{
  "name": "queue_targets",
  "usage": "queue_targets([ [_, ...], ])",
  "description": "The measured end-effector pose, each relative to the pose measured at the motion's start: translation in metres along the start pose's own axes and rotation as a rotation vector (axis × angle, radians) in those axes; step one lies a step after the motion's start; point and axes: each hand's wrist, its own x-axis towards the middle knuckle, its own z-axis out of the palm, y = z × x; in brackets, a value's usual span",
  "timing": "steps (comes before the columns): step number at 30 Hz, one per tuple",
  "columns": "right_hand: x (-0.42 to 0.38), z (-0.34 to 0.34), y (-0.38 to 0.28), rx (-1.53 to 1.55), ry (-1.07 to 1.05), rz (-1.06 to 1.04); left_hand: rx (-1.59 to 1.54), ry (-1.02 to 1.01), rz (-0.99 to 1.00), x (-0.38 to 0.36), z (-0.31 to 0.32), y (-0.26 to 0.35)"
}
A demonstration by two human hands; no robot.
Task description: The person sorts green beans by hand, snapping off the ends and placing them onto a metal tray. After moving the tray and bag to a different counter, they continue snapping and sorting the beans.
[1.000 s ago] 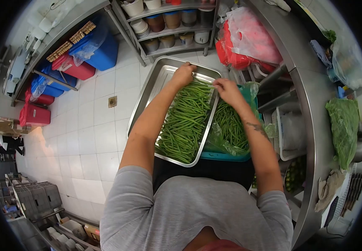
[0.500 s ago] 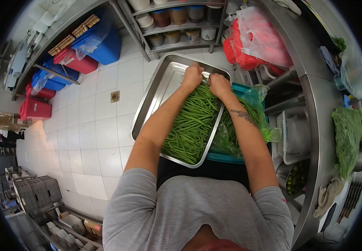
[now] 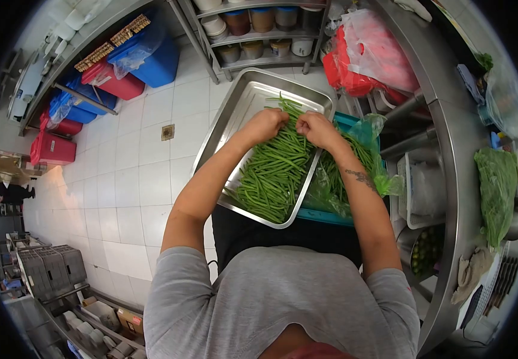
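A steel tray lies tilted across my lap, with a heap of green beans along its right side. My left hand is closed over the upper part of the heap, fingers curled around green beans. Close beside it, to the right, my right hand is closed too, thumb and fingers pinched together on green beans. Exactly how many beans each hand holds is hidden by the fingers. Beyond both hands, more beans point toward the tray's far end. A teal crate sits under the tray's right edge, holding more beans in a clear plastic bag.
A steel counter runs along my right, bearing a bag of green vegetables. Red and white plastic bags sit at the upper right. Ahead stands a shelf of lidded tubs. Blue and red bins line the left.
Both hands have come back toward me from near the tray's far rim and moved slightly apart. Beans now show beyond them. The tray has shifted slightly in view.
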Motion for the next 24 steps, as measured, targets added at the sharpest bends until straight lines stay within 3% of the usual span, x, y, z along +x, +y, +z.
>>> queue_targets([
  [4,-0.008,0.004,0.0,-0.029,0.117,-0.071,0.058,0.113,-0.041,-0.002,0.003,0.011],
  [7,-0.015,0.001,-0.002,-0.016,0.168,-0.101,0.027,0.076,-0.017,-0.003,-0.001,0.017],
  [10,-0.024,-0.003,-0.003,0.005,0.262,-0.153,-0.148,0.078,-0.044,0.0,-0.012,0.03],
  [13,-0.04,-0.019,-0.012,0.093,0.326,-0.097,-0.18,0.186,-0.17,0.008,-0.01,0.057],
  [17,-0.072,-0.031,-0.04,0.278,0.416,0.018,-0.2,0.545,-0.21,0.034,0.02,0.097],
  [21,-0.107,-0.029,-0.015,0.488,0.488,0.19,-0.452,0.57,-0.439,0.043,0.049,0.126],
  [24,-0.139,-0.037,0.011,0.096,0.346,0.42,-0.094,0.534,-0.002,0.04,0.063,0.128],
])
